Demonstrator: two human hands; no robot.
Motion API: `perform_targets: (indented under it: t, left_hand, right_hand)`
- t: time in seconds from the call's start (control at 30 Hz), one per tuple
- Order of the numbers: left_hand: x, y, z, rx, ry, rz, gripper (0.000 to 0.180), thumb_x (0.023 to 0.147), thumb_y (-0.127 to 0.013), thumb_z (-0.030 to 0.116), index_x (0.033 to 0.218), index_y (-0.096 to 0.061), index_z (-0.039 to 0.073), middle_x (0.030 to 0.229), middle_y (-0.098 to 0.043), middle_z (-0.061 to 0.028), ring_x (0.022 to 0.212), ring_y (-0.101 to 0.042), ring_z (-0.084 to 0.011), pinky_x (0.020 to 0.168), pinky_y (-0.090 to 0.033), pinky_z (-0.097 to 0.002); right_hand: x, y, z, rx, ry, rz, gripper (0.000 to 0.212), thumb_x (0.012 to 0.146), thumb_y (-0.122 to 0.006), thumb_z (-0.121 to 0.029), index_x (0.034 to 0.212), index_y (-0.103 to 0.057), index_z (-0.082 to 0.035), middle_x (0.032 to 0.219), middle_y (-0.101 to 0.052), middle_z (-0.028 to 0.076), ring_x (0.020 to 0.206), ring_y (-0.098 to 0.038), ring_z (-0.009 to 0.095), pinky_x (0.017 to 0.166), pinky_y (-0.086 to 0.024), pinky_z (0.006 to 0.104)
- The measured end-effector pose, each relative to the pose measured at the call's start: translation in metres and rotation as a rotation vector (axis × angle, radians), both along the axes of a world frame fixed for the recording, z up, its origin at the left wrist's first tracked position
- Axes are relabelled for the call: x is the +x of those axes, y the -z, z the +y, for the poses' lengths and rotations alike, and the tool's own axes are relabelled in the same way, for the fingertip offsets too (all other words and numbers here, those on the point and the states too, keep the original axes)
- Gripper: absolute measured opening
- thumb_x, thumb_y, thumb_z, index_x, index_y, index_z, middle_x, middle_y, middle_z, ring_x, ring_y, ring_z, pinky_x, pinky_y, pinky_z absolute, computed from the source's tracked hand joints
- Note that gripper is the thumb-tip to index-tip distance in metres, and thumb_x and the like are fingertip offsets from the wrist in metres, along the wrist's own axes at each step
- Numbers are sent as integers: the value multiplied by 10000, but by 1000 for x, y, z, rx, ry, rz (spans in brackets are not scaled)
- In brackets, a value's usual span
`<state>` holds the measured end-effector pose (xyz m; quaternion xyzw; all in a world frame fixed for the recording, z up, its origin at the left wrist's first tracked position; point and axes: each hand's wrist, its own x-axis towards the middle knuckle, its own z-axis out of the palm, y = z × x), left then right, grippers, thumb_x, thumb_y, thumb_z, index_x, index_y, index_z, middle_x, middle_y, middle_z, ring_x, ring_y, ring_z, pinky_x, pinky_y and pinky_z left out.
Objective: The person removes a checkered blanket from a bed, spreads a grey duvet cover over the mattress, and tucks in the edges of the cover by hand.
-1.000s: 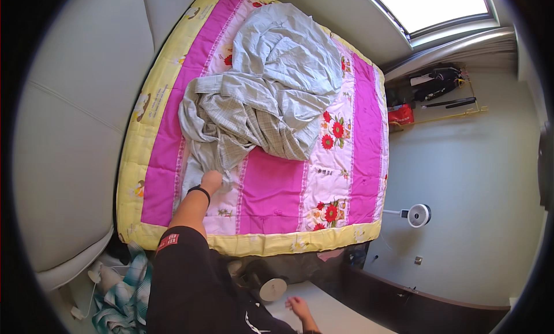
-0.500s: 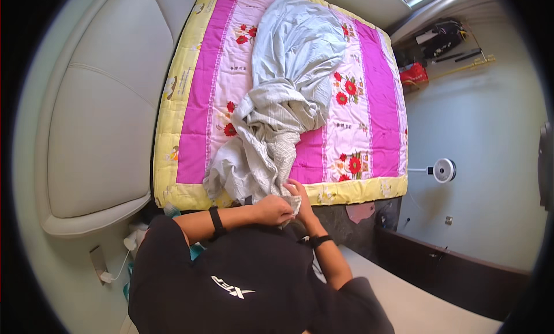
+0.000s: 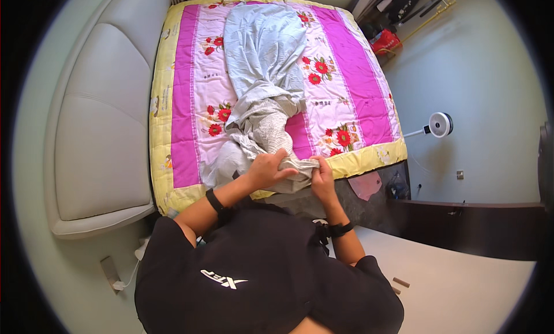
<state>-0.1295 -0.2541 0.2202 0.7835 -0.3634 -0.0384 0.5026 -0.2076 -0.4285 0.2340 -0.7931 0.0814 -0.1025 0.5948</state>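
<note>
A long, crumpled fabric cover (image 3: 262,39), pale blue at the far end and grey with a fine pattern nearer me, lies along the bed. At the near edge of the bed, my right hand (image 3: 323,179) pinches the cover's end and pulls it out taut to the right. My left hand (image 3: 264,171) rests against the bunched grey cloth just left of it, thumb and fingers spread apart. Some of the cover hangs over the bed's edge below both hands. Folds hide part of my left fingertips.
A quilt (image 3: 369,103) with purple stripes, red flowers and a yellow border covers the bed. The padded headboard (image 3: 104,143) rises on the left. To the right stand a white round fan (image 3: 441,125) and a dark wooden board (image 3: 479,227). A pink cloth (image 3: 365,187) lies near the bed's edge.
My hands have moved apart: the right one has drawn the cover's end to the right, and the left has opened out of its closed grip. The view has shifted, showing more of the bed.
</note>
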Motion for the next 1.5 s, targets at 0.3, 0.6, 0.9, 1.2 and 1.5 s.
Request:
perform_targets:
  t: [0.3,0.6,0.9,1.2,1.5]
  left_hand:
    - [-13,55,-69,333,384,-24,302,626,-584,93,927,-570,72,781,-587,-177,766,-561,-349,662,-445,-404]
    - [-24,99,-145,75,253,126,246,704,-535,13,947,-572,17,901,-593,-140,871,-550,-219,794,-419,-318]
    - [-129,148,-179,531,705,338,364,724,-616,321,978,-591,62,965,-602,-183,928,-558,-330,798,-429,-383]
    - [-52,152,-108,619,43,-92,299,600,-691,297,867,-631,173,760,-623,-99,723,-597,-297,635,-475,-376]
    - [100,2,85,924,-322,-647,115,689,-594,225,754,-612,132,683,-596,-125,625,-579,-318,538,-457,-417]
  right_hand:
    - [-97,-92,-105,-214,35,87,153,740,-455,13,855,-556,22,562,-450,-28,510,-379,39,453,-298,216]
    - [-199,-140,-151,-140,29,-33,150,731,-428,-41,774,-546,43,556,-502,-10,506,-404,26,458,-308,190]
    - [-266,-125,-216,672,482,-575,238,814,-353,-231,737,-470,-38,702,-516,49,591,-471,115,550,-412,245]
    - [-291,-125,-266,290,973,-630,260,838,-426,-208,915,-558,2,842,-599,119,734,-596,211,669,-511,331]
    - [-250,-188,-266,-158,1012,-750,292,851,-440,-229,1027,-508,-6,964,-562,118,835,-568,202,733,-490,337]
